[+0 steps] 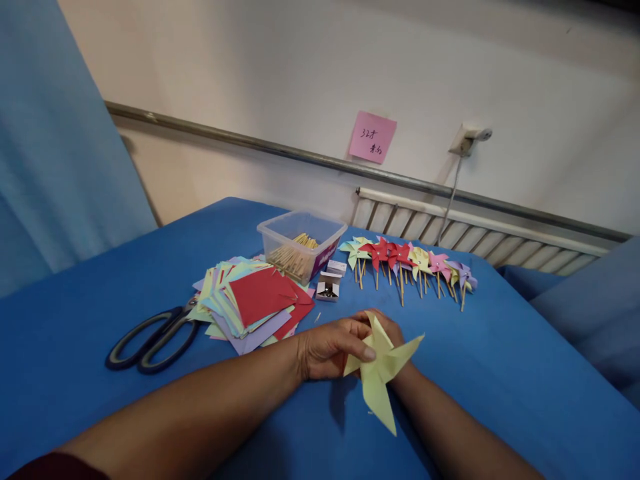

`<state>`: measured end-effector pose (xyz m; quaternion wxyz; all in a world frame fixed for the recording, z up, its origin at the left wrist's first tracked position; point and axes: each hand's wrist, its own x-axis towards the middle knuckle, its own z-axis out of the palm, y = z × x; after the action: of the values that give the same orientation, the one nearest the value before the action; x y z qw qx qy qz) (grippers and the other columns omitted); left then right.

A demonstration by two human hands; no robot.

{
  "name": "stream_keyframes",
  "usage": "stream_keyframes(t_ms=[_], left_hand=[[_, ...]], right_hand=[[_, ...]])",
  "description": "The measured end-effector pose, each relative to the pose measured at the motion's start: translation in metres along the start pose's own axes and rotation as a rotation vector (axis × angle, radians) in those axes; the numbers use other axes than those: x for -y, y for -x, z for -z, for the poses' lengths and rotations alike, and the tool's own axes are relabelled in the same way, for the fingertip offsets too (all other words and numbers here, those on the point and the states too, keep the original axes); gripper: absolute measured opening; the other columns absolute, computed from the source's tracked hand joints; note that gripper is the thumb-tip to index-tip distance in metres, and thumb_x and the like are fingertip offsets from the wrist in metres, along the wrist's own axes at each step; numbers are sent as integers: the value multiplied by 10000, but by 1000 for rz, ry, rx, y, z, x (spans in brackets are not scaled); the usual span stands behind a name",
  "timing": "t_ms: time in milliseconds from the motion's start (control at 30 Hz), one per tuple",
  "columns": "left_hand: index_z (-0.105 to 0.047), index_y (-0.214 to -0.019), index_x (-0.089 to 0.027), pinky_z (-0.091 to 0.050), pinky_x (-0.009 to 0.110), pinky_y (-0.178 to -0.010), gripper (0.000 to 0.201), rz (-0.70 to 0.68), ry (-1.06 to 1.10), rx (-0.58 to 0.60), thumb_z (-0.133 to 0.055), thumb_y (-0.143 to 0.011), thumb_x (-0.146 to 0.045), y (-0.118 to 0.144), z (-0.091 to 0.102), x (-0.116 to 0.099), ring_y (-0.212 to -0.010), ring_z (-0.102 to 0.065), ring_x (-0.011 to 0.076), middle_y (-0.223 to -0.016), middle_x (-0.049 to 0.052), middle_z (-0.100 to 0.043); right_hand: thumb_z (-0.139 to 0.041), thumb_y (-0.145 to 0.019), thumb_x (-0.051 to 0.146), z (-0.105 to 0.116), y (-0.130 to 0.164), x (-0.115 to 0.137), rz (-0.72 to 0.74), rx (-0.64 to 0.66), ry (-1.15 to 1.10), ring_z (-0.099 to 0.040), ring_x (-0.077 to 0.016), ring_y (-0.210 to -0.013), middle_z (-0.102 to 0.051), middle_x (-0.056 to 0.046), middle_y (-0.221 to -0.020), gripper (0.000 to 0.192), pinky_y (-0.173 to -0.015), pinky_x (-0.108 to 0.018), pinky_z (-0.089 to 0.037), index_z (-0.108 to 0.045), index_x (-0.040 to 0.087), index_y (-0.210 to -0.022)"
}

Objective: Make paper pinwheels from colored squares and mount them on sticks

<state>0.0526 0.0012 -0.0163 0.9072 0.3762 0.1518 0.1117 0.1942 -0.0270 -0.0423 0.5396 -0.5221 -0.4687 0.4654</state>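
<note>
My left hand (335, 348) is closed on a pale yellow paper pinwheel (383, 367), its thumb pressed on the front near the centre. The pinwheel's blades are folded in and spread out, one pointing down toward me. Behind the paper is my right hand (387, 327), touching or very near the left fingertips. Its fingers are mostly covered, so what they grip cannot be seen. Just beyond the hands stands a small open box (328, 288) of shiny metal pins. A stack of coloured paper squares (263, 300) lies to the left, red on top.
Large dark-handled scissors (155, 340) lie at the left, their blades under the paper. A clear plastic bin (305, 230) holds thin wooden sticks (295, 257). Several finished pinwheels on sticks (400, 257) lie in a row at the back right of the blue-covered table (500, 360).
</note>
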Motion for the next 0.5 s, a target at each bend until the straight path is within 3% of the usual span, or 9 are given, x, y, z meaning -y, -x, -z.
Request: stream_keyframes(t_ms=[100,200,333,500], left_hand=[[-711,-782,-100,-482,244,-661,290,73,-8,73,-771,-500,-129,5,0,-1,-649,-647,143,-730,50,-714],[-718,-762,-118,-481,238,-604,278,128,-21,107,-772,-490,-108,7,1,0,-607,-645,141,-714,34,-723],[-727,-762,-129,-476,242,-538,285,147,-46,133,-789,-484,-136,6,1,1,-549,-637,150,-711,24,-734],[-732,-826,-126,-496,249,-564,349,154,-48,136,-799,-484,-149,3,4,1,-599,-650,157,-739,33,-735]], right_hand=[[-648,-678,173,-17,-18,1,263,2,194,-566,-209,-817,-604,-40,-894,192,-754,-332,-449,-741,269,-816],[-564,-784,203,-32,-40,0,434,4,420,-571,-185,-846,-582,-42,-944,214,-751,-298,-455,-724,254,-916],[-540,-836,251,-48,-65,0,389,-3,824,-579,-173,-809,-605,-48,-891,195,-732,-280,-443,-716,230,-919],[-588,-806,283,-57,-82,6,277,-9,1036,-602,-181,-789,-661,-64,-898,161,-686,-271,-414,-726,220,-859]])
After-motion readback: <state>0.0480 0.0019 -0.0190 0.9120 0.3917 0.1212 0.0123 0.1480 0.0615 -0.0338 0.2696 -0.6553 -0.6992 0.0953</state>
